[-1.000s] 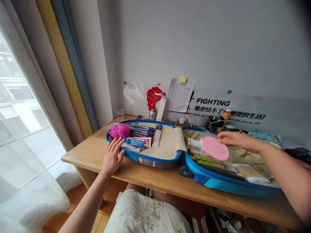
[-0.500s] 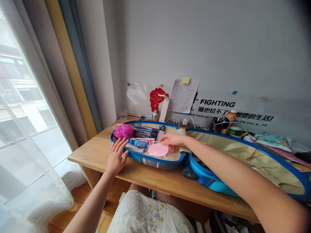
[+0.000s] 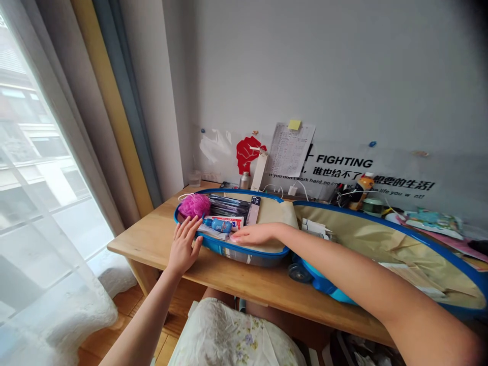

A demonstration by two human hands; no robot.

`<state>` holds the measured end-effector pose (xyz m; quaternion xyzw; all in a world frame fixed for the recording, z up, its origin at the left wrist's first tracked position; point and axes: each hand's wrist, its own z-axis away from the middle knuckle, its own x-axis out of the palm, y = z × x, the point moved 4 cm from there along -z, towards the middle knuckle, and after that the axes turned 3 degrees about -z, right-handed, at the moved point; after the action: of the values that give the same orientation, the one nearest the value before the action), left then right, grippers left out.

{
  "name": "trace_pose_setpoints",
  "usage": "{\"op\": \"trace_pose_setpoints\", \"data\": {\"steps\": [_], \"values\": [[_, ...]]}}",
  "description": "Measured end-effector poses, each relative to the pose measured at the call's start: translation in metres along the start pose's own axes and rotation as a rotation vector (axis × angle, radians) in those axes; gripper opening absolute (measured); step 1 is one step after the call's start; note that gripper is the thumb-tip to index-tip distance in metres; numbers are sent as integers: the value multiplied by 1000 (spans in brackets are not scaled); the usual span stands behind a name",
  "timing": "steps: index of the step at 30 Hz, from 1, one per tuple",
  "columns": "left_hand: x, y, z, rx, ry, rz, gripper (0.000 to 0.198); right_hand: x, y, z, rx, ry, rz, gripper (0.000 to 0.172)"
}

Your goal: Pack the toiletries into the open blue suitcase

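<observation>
An open blue suitcase (image 3: 229, 250) lies on the wooden desk. My left hand (image 3: 184, 244) rests with spread fingers at its left front rim, close to a blue bottle (image 3: 221, 225). My right hand (image 3: 256, 234) is stretched out flat, palm down, inside the left half. The round pink item seen earlier is now hidden, apparently under this hand. Around the hands in that half are a purple bath puff (image 3: 194, 205), dark packages (image 3: 229, 205), a red-and-white packet (image 3: 238, 221) and a narrow dark-and-pale box (image 3: 253, 209).
The suitcase's other half (image 3: 343, 218) spreads to the right, with papers and white items in it. Behind it stand an orange bottle (image 3: 362, 190) and a green jar (image 3: 371, 206). A silver bottle (image 3: 244, 180) and a clear cup (image 3: 194, 178) stand by the wall.
My right hand has moved left and flattened from a bent-finger pose, covering where the round pink item lay. The left hand has stayed in place.
</observation>
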<state>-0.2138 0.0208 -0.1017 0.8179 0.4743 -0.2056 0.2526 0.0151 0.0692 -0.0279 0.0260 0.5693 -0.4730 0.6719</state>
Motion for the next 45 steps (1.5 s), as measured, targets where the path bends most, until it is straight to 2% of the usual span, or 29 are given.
{"op": "trace_pose_setpoints", "data": {"steps": [7, 11, 13, 16, 19, 21, 23, 26, 30, 33, 37, 40, 45], "values": [[0, 0, -1, -24, -11, 12, 49, 4, -5, -6, 52, -30, -14, 46], [0, 0, 0, -12, -11, 7, 48, -14, -4, 2, 68, 22, -102, 48], [-1, 0, 0, -16, -9, 4, 48, -32, 1, 18, 93, 103, -157, 53], [-1, 1, 0, -20, -8, 3, 48, -64, 16, 59, 155, 245, -217, 55], [-1, 1, -1, -13, -4, 4, 48, -89, 45, 108, 267, 451, -325, 48], [-1, 1, -1, -13, -5, 3, 48, -95, 69, 140, 346, 559, -368, 43], [-1, 0, -1, -12, -3, 0, 48, -92, 92, 168, 426, 596, -360, 40], [-1, 0, 0, 0, 5, -10, 47, -76, 120, 202, 540, 562, -383, 34], [-1, 0, 0, 16, 17, -18, 47, -53, 140, 230, 608, 553, -396, 25], [-1, 0, 0, 27, 24, -22, 47, -36, 144, 239, 587, 511, -266, 16], [-1, -1, 0, 33, 19, -25, 47, -18, 141, 242, 605, 452, -92, 15], [-1, -1, 0, 25, 15, -22, 48, -13, 138, 241, 624, 450, -30, 12], [1, -3, 0, 5, -3, -14, 49, -11, 137, 238, 658, 408, -65, 9]]}}
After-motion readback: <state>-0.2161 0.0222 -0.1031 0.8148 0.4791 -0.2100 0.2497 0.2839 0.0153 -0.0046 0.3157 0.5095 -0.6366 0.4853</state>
